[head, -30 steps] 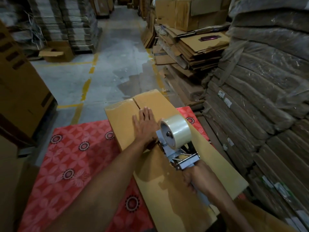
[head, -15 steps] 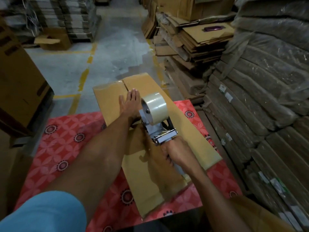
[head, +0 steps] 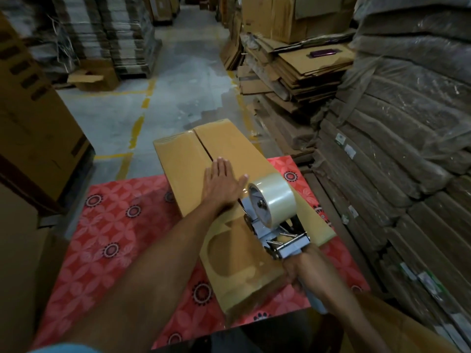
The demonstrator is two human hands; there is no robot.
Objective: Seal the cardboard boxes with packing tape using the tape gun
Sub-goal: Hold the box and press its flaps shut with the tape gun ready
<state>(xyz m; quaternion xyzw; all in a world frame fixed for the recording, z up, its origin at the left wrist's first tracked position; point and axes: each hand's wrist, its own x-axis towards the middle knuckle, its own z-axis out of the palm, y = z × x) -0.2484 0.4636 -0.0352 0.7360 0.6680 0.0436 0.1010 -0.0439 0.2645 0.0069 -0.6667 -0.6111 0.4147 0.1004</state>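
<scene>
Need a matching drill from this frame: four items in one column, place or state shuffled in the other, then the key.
1. left hand
2. right hand
3. clear packing tape roll
4. flat dark purple object

A. lying on the stack of flattened brown cardboard
B. gripping the grey metal tape gun by its handle
C. mounted on the tape gun
D. fingers straight, flat on the tan cardboard box

Pairs: 1-D, 2-B, 3-C, 4-A

The right hand point(head: 304, 267) is blurred and covers the tape gun's point(head: 274, 220) handle. The left hand point(head: 221, 186) and the tape gun hide the box's point(head: 229, 151) seam from its middle towards 6 o'clock. Labels point(head: 349, 152) on the bundles point(head: 407, 179) at 3 o'clock are too small to read.
</scene>
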